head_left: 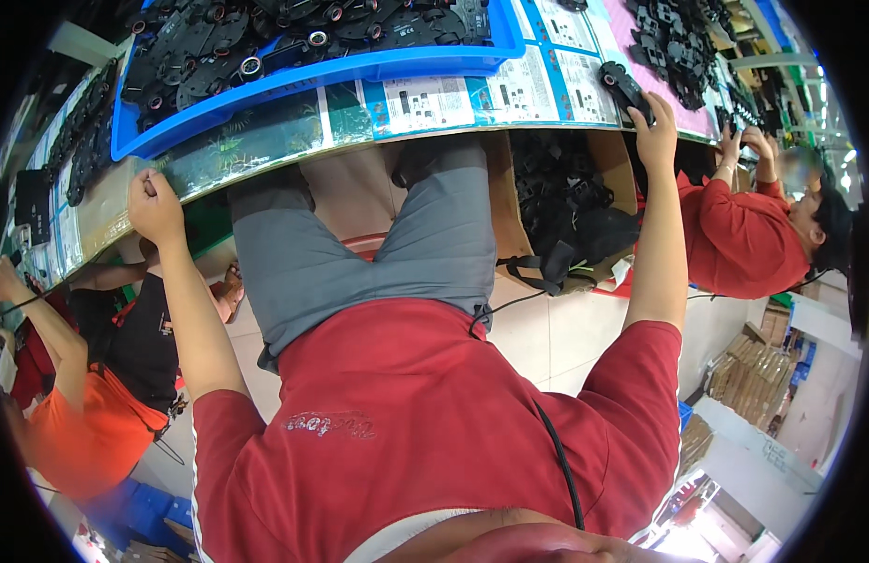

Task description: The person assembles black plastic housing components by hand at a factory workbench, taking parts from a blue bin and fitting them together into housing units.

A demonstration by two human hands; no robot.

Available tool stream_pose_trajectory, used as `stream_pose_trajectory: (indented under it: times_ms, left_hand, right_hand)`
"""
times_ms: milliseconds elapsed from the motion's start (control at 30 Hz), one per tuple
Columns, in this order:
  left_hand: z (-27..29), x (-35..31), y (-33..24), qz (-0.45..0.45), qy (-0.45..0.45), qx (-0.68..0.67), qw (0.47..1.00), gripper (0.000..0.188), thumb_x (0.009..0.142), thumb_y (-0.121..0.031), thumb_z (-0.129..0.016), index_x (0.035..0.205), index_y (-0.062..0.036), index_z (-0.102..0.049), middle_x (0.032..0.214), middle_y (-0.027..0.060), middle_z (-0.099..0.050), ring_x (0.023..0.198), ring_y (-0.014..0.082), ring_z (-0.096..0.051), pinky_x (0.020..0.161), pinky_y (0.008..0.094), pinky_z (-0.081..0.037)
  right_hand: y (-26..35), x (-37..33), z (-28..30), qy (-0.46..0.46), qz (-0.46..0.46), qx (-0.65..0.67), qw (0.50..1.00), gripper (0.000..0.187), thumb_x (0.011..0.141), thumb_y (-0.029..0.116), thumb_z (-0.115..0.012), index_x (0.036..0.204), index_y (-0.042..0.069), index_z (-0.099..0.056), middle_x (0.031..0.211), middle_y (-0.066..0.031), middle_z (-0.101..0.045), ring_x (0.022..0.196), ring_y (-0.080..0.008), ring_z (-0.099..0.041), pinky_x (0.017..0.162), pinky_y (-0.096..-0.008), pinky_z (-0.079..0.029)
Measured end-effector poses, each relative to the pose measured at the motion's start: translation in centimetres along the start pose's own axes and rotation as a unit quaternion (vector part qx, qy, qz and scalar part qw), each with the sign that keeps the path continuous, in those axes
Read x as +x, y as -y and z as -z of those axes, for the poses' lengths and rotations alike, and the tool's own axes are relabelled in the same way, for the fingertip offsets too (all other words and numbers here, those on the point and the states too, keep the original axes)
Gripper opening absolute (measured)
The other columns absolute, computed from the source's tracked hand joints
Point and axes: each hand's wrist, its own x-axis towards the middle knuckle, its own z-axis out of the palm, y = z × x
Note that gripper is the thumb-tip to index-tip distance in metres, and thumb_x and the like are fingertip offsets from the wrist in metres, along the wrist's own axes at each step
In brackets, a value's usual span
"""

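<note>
My right hand (654, 136) grips a small black plastic part (624, 86) with a rounded, ringed end, just over the table's edge on the right. On the left my left hand (156, 208) is closed in a fist at the table's front edge. A dark spot shows between its fingers, but I cannot make out what it is. Between my hands, farther back, stands a blue tray (359, 68) heaped with black plastic parts (209, 56), several with shiny round rings.
Printed sheets (425, 101) cover the table. More black parts (674, 47) lie on a pink surface at right. Below the table, a cardboard box (505, 188) holds black pieces. One person in red (749, 235) works at right, another in orange (101, 427) at left.
</note>
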Motion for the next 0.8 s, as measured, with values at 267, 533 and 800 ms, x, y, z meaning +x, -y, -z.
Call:
stream_pose_trajectory:
  times_ms: [267, 533, 800]
  left_hand:
    - [0.1, -0.1, 0.3, 0.008, -0.005, 0.002, 1.000, 0.019, 0.089, -0.022, -0.063, 0.091, -0.0040, -0.071, 0.067, 0.0080, -0.059, 0.062, 0.0245, -0.056, 0.062, 0.0382, -0.046]
    - [0.0, -0.1, 0.4, -0.008, 0.000, -0.009, 1.000, 0.020, 0.089, -0.022, -0.063, 0.091, -0.0039, -0.071, 0.068, 0.0086, -0.060, 0.062, 0.0252, -0.057, 0.062, 0.0383, -0.047]
    - [0.2, -0.1, 0.4, 0.011, 0.007, -0.003, 1.000, 0.020, 0.089, -0.022, -0.063, 0.091, -0.0038, -0.071, 0.066, 0.0081, -0.058, 0.061, 0.0247, -0.056, 0.061, 0.0382, -0.046]
  right_hand:
    - [-0.2, 0.8, 0.7, 0.062, 0.005, 0.024, 0.998, 0.041, 0.082, 0.016, -0.077, 0.119, 0.002, -0.066, 0.121, -0.0165, -0.064, 0.116, -0.0346, -0.059, 0.100, -0.0391, -0.046]
    - [-0.8, -0.4, -0.3, 0.006, 0.006, 0.007, 1.000, 0.040, 0.086, 0.019, -0.073, 0.121, 0.002, -0.065, 0.126, -0.0181, -0.060, 0.118, -0.0351, -0.056, 0.103, -0.0404, -0.043]
    - [-0.4, -0.5, -1.2, -0.018, 0.009, 0.005, 1.000, 0.039, 0.088, 0.021, -0.071, 0.121, 0.001, -0.065, 0.129, -0.0184, -0.058, 0.122, -0.0356, -0.054, 0.104, -0.0406, -0.042]
